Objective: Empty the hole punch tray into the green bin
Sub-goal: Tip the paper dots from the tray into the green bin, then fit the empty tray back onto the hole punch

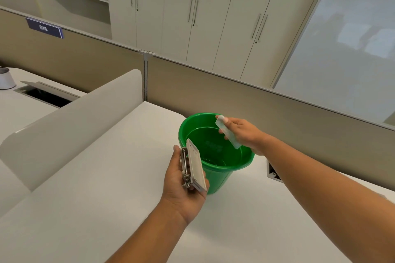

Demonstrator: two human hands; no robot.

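A green bin (222, 174) stands upright on the white desk (106, 177). My left hand (179, 186) holds the metal hole punch (195, 168) on its side just left of the bin's rim, its pale underside facing the bin. My right hand (243, 132) holds the clear plastic tray (227, 132) tilted over the bin's open top, near the right part of the rim. I cannot make out any paper bits inside the bin.
A low white divider (70, 126) runs along the desk's left side. A beige partition wall (267, 109) stands behind the bin. A cable opening (272, 172) sits in the desk right of the bin. A white cup (5, 78) stands far left.
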